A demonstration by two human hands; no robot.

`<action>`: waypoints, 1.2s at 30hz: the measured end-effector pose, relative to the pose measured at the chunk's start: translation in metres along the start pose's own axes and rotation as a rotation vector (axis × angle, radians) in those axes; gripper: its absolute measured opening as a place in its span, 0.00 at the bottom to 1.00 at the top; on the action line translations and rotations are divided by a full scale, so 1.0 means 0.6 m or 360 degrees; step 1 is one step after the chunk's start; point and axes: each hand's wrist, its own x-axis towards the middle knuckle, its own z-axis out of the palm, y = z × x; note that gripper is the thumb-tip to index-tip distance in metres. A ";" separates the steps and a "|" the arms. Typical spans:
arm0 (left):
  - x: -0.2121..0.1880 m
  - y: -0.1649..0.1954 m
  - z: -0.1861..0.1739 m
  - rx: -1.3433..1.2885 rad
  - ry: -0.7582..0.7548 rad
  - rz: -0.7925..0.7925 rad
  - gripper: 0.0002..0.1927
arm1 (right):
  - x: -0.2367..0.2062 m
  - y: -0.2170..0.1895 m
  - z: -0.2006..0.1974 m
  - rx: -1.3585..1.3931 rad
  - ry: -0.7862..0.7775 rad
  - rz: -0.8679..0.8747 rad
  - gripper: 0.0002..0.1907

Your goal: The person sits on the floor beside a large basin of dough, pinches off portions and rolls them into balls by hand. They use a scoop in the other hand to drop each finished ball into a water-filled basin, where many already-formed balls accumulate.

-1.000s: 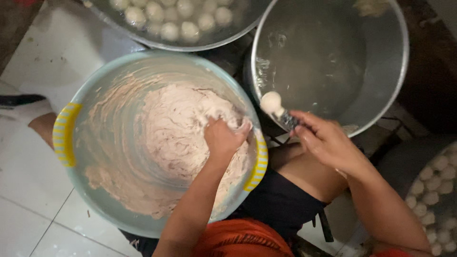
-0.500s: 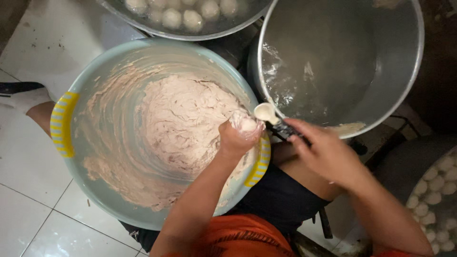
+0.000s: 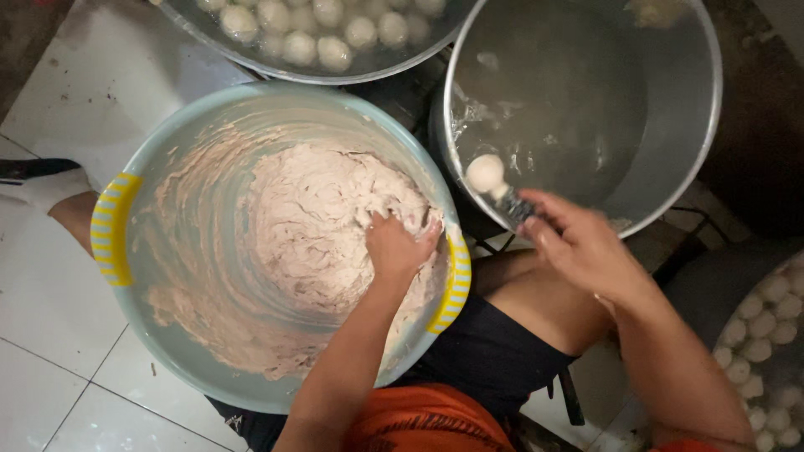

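My left hand (image 3: 395, 248) is sunk into the pale pinkish paste (image 3: 322, 226) inside a light blue plastic basin (image 3: 159, 326) with yellow striped handles, fingers closed in the mass. My right hand (image 3: 578, 243) holds a spoon (image 3: 502, 194) carrying a round ball of paste (image 3: 484, 172) over the rim of a large metal pot (image 3: 687, 151) with water in it. The pot stands to the right of the basin.
A metal bowl (image 3: 276, 67) of finished pale balls in water sits at the top. Another container of balls (image 3: 766, 335) is at the lower right. My knee lies between basin and pot. White floor tiles and a foot (image 3: 42, 180) are at the left.
My left hand went from squeezing a ball out near the basin rim back down into the paste. My right hand carried the spoon with the ball out over the pot.
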 end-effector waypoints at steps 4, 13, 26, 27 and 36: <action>-0.006 -0.008 0.001 -0.0383 0.0200 0.0463 0.14 | 0.020 -0.013 -0.019 -0.0710 0.0242 -0.0241 0.24; -0.020 0.031 -0.019 -0.0871 0.0214 0.0319 0.12 | -0.028 -0.031 0.008 -0.0381 -0.0050 -0.0055 0.24; 0.024 0.005 -0.038 -0.0222 -0.0325 0.0191 0.14 | -0.016 0.003 0.060 0.0185 -0.0398 -0.0163 0.24; 0.053 -0.023 -0.045 -0.0010 -0.0313 0.0238 0.16 | -0.013 0.006 0.056 0.0216 -0.0443 -0.0023 0.24; 0.094 -0.350 -0.194 0.1286 -0.0698 0.0172 0.15 | 0.021 0.015 -0.003 0.0234 -0.0275 -0.0047 0.23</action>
